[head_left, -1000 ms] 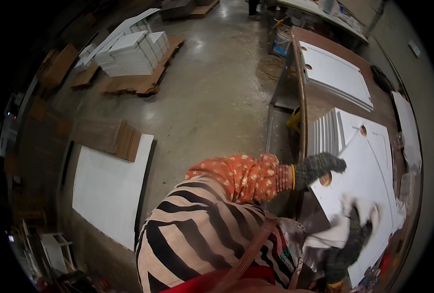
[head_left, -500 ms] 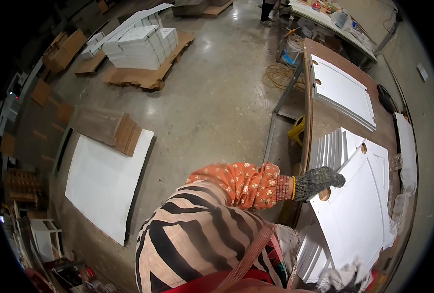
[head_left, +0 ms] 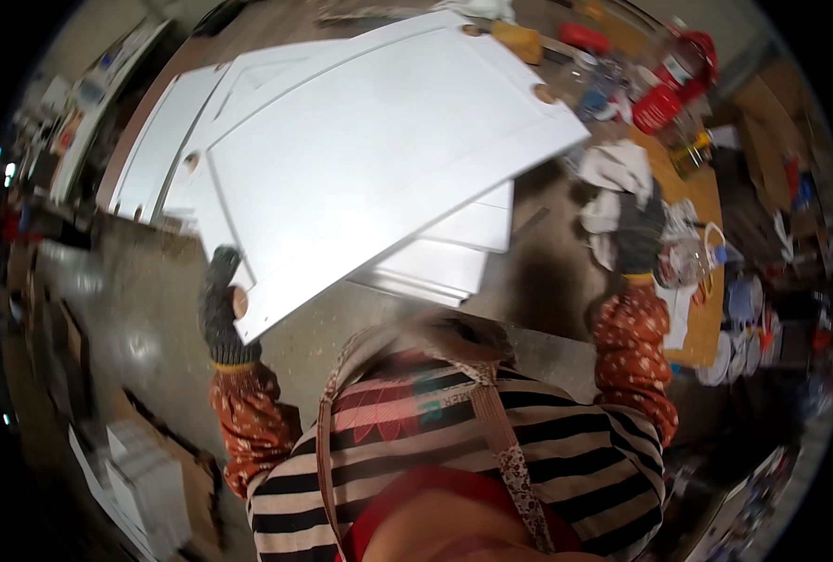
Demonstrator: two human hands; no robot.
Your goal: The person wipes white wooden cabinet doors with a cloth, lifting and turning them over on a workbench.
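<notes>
A large white panel (head_left: 379,159) with round holes near its corners lies tilted across a stack of other white panels (head_left: 454,262). My left hand (head_left: 222,309), in a dark grey knitted glove, is closed on the panel's near left corner, beside one of the holes. To the right of the panel, my gloved right hand (head_left: 639,234) is closed on a crumpled white cloth (head_left: 615,173); its fingertips are partly hidden and blurred. The cloth hangs close to the panel's right corner.
More white panels (head_left: 159,140) lie at the table's far left. On the right, a yellowish board (head_left: 702,328) bears a clear plastic bottle (head_left: 686,262) and a yellow-liquid bottle (head_left: 693,155). Red bottles (head_left: 658,108) and a yellow block (head_left: 518,42) sit farther back. Stacked white pieces (head_left: 149,478) stand on the floor, lower left.
The view has swung right to face the table. My left hand remains at the panel's holed corner, and the panel has turned relative to the stack. My right hand with the cloth now shows clearly.
</notes>
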